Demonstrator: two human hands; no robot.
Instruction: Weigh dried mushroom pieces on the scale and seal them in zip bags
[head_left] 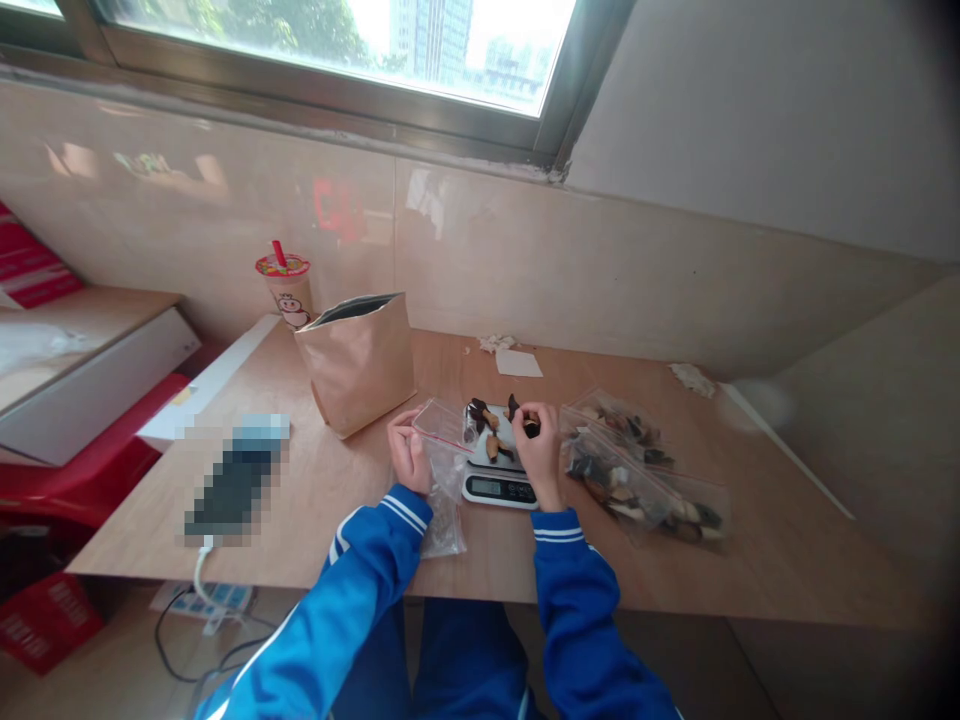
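My left hand (410,455) is closed on the edge of a clear zip bag (444,520) with a red seal line, which hangs down toward the table's front edge. To its right is a small white digital scale (500,491); the digits on its display are too small to read. Dried mushrooms (493,446) with dark caps and tan stems lie on the weighing plate. Above the plate's right side, my right hand (538,450) pinches a dark dried mushroom (532,428), partly hidden by the fingers.
Filled clear bags of dried mushrooms (611,485) lie right of the scale. An upright brown paper pouch (360,365), open at the top, stands at back left near a drink cup (289,290). A blurred-out phone (236,480) with a white cable lies left. Paper scraps (519,363) rest near the wall.
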